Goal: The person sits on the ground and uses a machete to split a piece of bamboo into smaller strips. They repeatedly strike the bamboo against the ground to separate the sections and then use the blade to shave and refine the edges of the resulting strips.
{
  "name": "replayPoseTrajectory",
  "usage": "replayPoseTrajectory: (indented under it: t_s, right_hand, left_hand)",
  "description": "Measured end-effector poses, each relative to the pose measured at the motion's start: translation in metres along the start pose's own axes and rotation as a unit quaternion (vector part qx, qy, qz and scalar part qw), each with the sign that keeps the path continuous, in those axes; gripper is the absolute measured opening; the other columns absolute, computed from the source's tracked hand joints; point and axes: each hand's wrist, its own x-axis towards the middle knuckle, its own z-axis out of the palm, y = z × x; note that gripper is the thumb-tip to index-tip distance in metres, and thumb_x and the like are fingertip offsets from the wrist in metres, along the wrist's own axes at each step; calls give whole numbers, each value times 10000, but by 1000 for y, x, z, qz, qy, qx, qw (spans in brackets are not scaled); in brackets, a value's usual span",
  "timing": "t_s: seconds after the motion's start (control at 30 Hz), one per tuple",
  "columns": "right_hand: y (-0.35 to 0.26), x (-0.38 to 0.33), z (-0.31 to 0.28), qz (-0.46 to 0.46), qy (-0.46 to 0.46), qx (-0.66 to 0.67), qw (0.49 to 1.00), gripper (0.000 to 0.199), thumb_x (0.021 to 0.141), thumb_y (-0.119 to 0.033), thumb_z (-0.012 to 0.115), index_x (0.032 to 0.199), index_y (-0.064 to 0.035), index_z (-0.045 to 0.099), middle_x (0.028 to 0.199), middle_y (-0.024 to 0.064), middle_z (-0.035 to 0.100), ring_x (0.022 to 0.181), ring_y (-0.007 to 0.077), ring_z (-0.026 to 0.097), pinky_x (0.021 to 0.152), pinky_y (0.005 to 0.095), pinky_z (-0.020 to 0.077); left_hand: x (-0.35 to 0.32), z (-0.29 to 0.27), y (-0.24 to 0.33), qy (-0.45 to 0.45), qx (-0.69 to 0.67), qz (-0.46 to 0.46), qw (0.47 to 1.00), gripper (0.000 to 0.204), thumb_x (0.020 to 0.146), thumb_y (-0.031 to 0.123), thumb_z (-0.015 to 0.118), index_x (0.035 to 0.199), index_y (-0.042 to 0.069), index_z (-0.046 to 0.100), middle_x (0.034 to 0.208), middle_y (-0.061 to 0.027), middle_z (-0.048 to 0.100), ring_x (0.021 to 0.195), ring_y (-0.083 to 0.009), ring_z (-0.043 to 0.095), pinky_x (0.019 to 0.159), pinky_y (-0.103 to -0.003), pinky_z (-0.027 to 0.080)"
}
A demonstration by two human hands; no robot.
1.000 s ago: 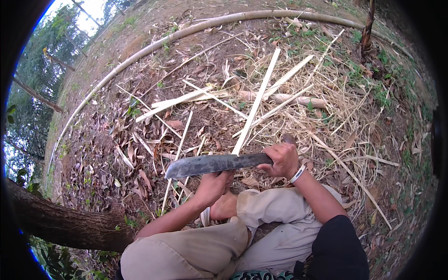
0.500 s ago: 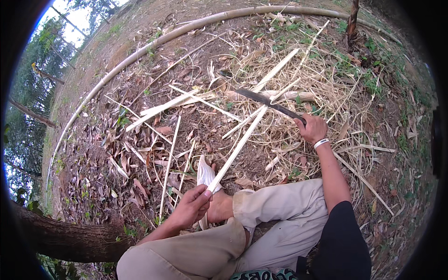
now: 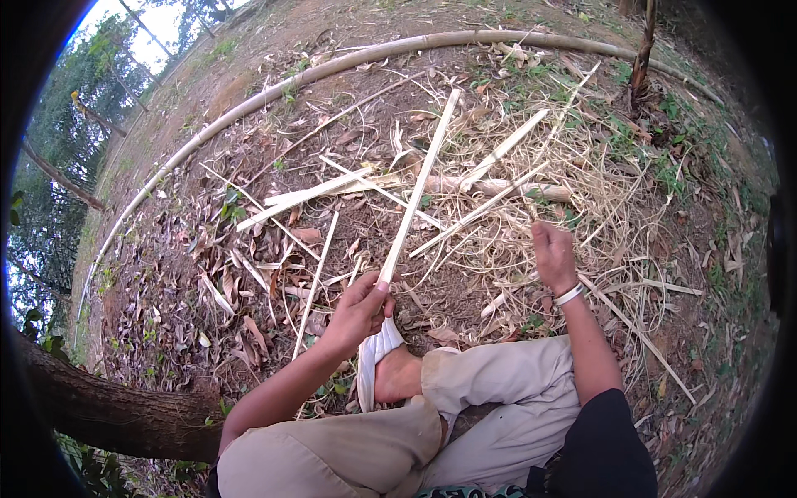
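Note:
My left hand (image 3: 363, 305) is closed round the lower end of a long, flat, pale bamboo strip (image 3: 422, 187), which slants up and away to the right. Above the litter on the right, my right hand (image 3: 554, 261) makes a fist, with a white band at the wrist. It had a long dark knife in it half a second ago; the blade is hardly visible now, so I cannot make out its angle. Beyond the held strip, more split bamboo strips (image 3: 303, 202) lie crossed on the ground. A short bamboo piece (image 3: 465, 186) lies crosswise under some of them.
Curly bamboo shavings (image 3: 614, 216) are heaped at the right. A long bamboo pole (image 3: 332, 66) arches across the far side. At the lower left is a thick tree trunk (image 3: 116, 411). My foot (image 3: 400, 373), partly wrapped in white, rests below the left hand among dry leaves.
My left hand has risen, and its strip has swung left and more upright, away from the knife. My right hand has dropped slightly and turned, so the blade no longer shows broadside.

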Motion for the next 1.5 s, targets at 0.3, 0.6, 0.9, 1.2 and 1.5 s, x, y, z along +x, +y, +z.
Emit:
replayPoseTrajectory:
  t_s: [0.3,0.6,0.9,1.2,1.5]
  right_hand:
    - [-89,-44,40,-213,-123,-89,965,573,904,-633,517,721,-96,595,542,96,581,480,289,610,469,399,465]
    - [-23,-24,31,-244,-72,-134,958,651,905,-686,454,651,-91,524,522,90,533,469,278,578,450,402,430]
    - [107,35,-69,207,76,-201,954,772,961,-688,312,674,-38,614,553,114,530,549,252,512,539,415,361]
    - [-74,-23,10,-63,-104,-99,988,536,936,-571,517,723,-89,620,513,99,558,480,294,591,463,417,423]
    - [-83,-51,51,-197,-160,-113,961,552,910,-624,508,680,-126,563,516,83,563,471,283,598,449,399,425]
  left_hand:
    - [8,36,-6,-21,-6,11,1000,184,1032,242,488,1017,61,513,685,52,427,509,-18,313,434,-181,243]
    - [-31,34,-19,-13,48,-2,999,204,1039,241,478,939,65,508,643,69,371,498,-23,284,432,-207,211]
    - [-59,-15,-45,-15,35,-85,996,223,1049,224,439,1113,48,561,673,35,464,528,-44,371,488,-207,303]
    - [23,29,-39,-12,25,49,998,202,1047,177,420,1132,32,532,736,-20,549,621,-82,507,539,-256,403]
    - [18,54,-45,130,312,202,919,246,996,147,470,811,3,543,623,-139,532,563,-286,541,528,-403,388]
